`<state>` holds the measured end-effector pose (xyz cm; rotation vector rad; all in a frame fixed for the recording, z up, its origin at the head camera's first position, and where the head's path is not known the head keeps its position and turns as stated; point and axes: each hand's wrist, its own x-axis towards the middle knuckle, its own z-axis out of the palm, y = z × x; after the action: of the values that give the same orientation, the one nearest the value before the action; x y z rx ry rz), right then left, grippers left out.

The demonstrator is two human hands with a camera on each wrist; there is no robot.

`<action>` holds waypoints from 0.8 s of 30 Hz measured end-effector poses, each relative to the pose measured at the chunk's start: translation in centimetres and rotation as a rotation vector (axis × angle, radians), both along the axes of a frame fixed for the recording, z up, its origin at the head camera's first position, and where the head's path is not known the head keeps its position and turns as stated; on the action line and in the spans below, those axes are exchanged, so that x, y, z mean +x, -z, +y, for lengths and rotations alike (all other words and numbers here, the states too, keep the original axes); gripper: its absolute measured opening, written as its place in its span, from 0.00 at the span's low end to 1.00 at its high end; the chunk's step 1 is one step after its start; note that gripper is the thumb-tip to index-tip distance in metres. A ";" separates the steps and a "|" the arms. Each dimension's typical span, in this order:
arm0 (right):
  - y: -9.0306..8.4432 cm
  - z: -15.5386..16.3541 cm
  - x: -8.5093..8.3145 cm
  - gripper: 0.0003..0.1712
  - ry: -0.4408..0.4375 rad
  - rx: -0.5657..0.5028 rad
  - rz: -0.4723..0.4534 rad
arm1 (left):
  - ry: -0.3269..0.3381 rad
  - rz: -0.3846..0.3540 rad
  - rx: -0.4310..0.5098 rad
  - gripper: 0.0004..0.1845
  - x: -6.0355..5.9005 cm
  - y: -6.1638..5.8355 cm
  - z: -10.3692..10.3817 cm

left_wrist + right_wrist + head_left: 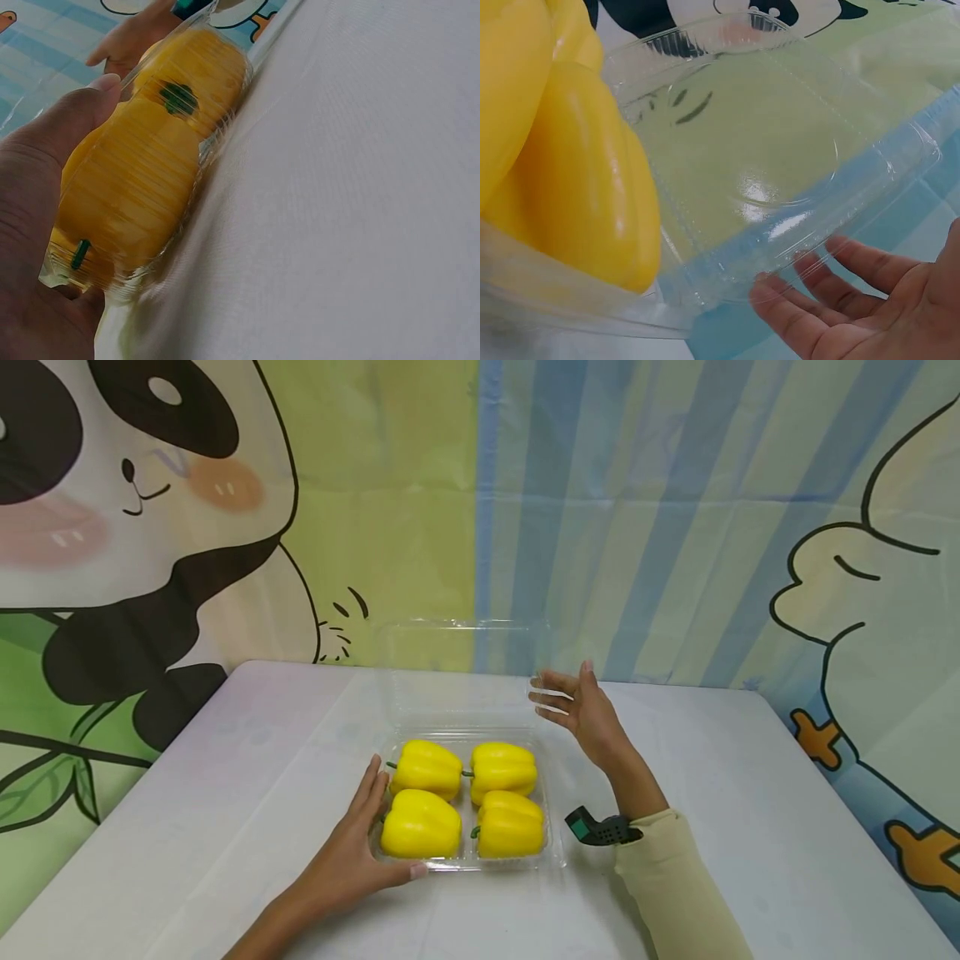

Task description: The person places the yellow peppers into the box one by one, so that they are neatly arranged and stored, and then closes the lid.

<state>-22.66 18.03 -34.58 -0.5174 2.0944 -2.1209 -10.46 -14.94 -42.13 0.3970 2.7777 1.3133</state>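
A clear plastic clamshell container (468,862) lies on the table with several yellow bell peppers (422,825) in its base, their short green stems showing. Its transparent lid (465,693) stands raised at the back. My left hand (352,852) holds the base at its near left corner, thumb along the front rim and fingers along the left side. In the left wrist view the thumb (82,112) lies over the rim. My right hand (585,706) is at the lid's right edge, fingers spread. The right wrist view has those fingertips (769,289) right at the lid's edge.
A white cloth covers the table (225,827). Close behind it hangs a printed backdrop with a panda (142,510) and blue stripes. A black strap with a green part (600,828) is on the right wrist.
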 end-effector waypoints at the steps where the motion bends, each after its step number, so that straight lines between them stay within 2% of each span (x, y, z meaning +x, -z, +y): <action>1: -0.1 0.0 0.1 0.46 -0.002 0.002 0.002 | 0.000 -0.002 0.001 0.68 0.0 0.0 0.0; 8: -1.2 -0.1 0.5 0.48 0.028 0.128 0.021 | 0.001 -0.006 0.000 0.69 0.0 0.0 0.0; 19: -3.5 -0.2 2.2 0.53 0.062 0.276 0.068 | 0.005 -0.003 0.005 0.69 0.0 -0.1 0.0; 24: -4.3 -0.3 2.9 0.54 0.059 0.324 0.052 | 0.008 0.002 0.006 0.69 0.0 0.0 0.0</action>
<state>-19.74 17.71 -30.32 -0.4782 2.4440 -1.7586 -10.46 -14.99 -42.09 0.4104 2.7712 1.3212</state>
